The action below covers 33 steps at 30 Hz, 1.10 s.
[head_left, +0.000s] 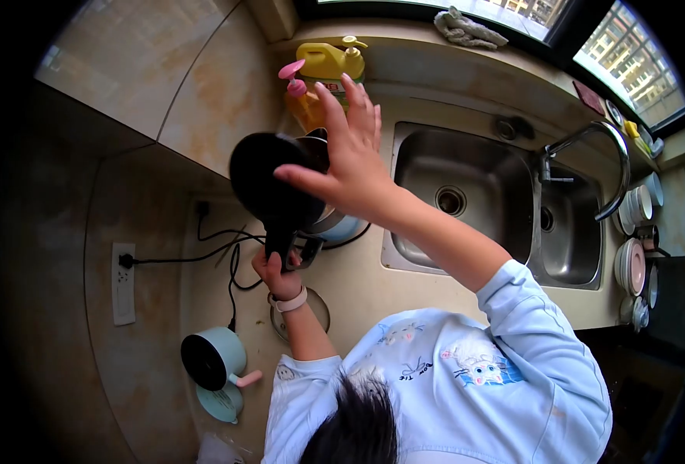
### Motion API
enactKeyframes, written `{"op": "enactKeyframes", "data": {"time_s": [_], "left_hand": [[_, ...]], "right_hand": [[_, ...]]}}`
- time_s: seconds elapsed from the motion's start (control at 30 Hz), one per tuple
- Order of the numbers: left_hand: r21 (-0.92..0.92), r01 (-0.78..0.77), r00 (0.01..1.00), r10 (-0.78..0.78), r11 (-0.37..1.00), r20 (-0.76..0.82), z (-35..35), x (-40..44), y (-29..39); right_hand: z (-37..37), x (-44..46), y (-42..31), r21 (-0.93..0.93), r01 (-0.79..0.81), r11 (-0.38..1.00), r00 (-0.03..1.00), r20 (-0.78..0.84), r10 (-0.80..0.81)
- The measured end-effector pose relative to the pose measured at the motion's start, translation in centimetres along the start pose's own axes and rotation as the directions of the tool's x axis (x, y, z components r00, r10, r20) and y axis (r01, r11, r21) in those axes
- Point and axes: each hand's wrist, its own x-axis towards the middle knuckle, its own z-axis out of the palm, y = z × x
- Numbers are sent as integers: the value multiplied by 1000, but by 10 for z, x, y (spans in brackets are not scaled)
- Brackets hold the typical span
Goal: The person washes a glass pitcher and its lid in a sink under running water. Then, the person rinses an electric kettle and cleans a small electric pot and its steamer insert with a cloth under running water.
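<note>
From where I stand, the left hand (275, 272) is closed around the handle of a black, round piece of kitchenware (269, 174), held over the counter (362, 290) at the wall end, left of the sink (387, 255). I can't tell whether it is a pan, a lid or part of a kettle. The grip on the handle seems chosen to carry the weight while keeping fingers off the body. The right hand (350, 158) is open, fingers spread, over the black piece and gripping nothing; whether its thumb touches, I can't say. It looks free to steady or guard

Partly hidden beneath is a pale-blue vessel (341, 230), near the black cords (176, 260), one of which is plugged into the wall socket (124, 298); that probably explains this spot. A glass lid (324, 315) lies flat under the left forearm, perhaps set down there to be within reach. The mint pot (233, 348) is lower down by the wall, apart from the hands, and the pump bottles (304, 104) are tucked into the corner, likely to leave working room beside the sink
</note>
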Motion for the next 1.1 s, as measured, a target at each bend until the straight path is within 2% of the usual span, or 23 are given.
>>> {"op": "enactKeyframes", "data": {"time_s": [0.03,0.07,0.13,0.2,0.27,0.3,0.33,0.4,0.53,0.6,0.63,0.67,0.73,0.87,0.93,1.0,1.07,1.1], "left_hand": [[18,-17,999,17,1000,29,0,0,1],[33,-39,998,37,999,56,1,1,2],[51,-45,998,43,998,34,-1,-2,0],[69,-50,999,49,996,6,2,-5,-4],[32,-60,995,62,998,-79,6,-6,-7],[83,-56,995,63,995,-83,7,-8,-7],[79,-57,995,63,995,-79,8,-9,-7],[86,-60,989,71,994,-128,11,-11,-8],[119,-49,978,72,992,-196,11,-11,-16],[216,-103,979,137,971,-152,13,-9,-17],[259,-108,967,162,960,-197,16,-11,-23],[288,-142,977,181,947,-114,21,-9,-27],[262,-55,982,100,964,-162,37,-7,-15],[252,33,970,30,967,-240,44,-9,-12],[135,75,933,-22,988,-360,49,-9,-13],[154,77,942,-21,985,-335,43,-11,-17],[-13,56,932,-56,998,-358,49,-14,-13],[-73,85,984,-95,994,-149,28,-21,-26]], "right_hand": [[8,1,8,5,-94,996,996,14,94],[12,3,16,3,-88,996,996,8,88],[13,3,21,127,-367,922,924,168,344],[16,0,24,149,-372,916,923,161,349],[31,0,40,99,-482,870,867,194,458],[35,0,41,-70,-486,871,853,179,490],[36,-1,45,-73,-485,871,854,173,490],[36,-1,51,153,-601,785,775,355,523],[58,7,61,287,-600,747,784,398,477],[60,12,58,451,-682,576,726,512,458],[70,15,66,452,-664,595,735,539,411],[72,18,72,449,-666,596,733,543,410],[70,20,78,476,-726,497,683,583,439],[69,23,77,476,-691,544,717,544,435],[71,23,81,401,-667,628,734,499,460],[72,9,77,235,-617,751,784,270,559],[58,-24,64,317,-465,827,877,35,480],[47,-47,56,420,-411,810,908,110,404]]}}
